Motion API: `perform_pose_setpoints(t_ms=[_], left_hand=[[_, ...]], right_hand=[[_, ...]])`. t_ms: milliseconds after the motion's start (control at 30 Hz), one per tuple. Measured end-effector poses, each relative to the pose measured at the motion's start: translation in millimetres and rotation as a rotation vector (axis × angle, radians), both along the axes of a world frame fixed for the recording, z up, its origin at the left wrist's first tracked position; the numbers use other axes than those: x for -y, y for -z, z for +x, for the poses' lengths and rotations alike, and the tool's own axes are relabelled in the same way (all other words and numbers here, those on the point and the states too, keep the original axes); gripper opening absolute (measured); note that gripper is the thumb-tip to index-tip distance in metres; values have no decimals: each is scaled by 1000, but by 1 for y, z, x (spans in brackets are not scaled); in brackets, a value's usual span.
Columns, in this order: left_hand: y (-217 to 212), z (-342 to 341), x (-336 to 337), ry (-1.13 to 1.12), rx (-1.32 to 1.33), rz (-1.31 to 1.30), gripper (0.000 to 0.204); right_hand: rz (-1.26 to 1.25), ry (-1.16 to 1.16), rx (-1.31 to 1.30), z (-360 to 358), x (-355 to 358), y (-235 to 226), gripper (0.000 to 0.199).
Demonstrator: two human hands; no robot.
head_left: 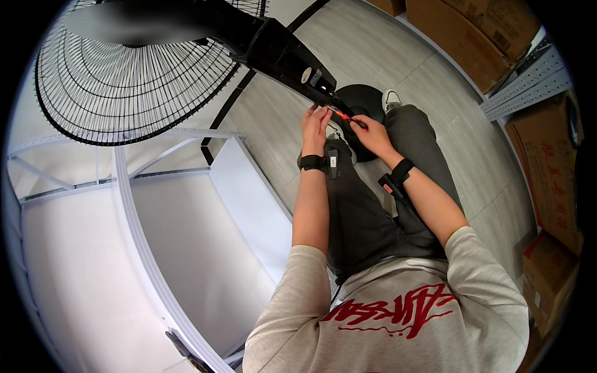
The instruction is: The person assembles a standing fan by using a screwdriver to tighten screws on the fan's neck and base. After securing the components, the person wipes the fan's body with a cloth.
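A grey plank floor runs under a white metal shelf frame on the left and cardboard boxes on grey racking to the right. The right hand pinches a red-handled screwdriver, its tip set against the black neck of the standing fan. The left hand has its fingers curled together and pressed to that same neck, just beside the tool. Both wrists wear black straps. Above them spreads the black wire fan guard; below lies the round black fan base beside a white shoe.
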State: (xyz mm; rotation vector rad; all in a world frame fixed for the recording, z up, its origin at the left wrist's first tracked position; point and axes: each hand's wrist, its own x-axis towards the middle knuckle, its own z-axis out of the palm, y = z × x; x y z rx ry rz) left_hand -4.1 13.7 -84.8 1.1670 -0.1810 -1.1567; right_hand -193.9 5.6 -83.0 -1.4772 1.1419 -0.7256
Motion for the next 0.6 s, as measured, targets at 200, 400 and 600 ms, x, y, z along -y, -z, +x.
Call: perform_pose_setpoints(t_ms=[200,400,600], left_hand=[[4,3,-1,-27,-34,47,43],[-4,-4,-1,35,-25,46,31],[-8,-6,1,54,-34,38,28]], right_hand=[[17,-15,32,9,-2,-9,35],[-23,29,26,11,-4,-12,31],[-45,36,31,10,-3,-16,28]])
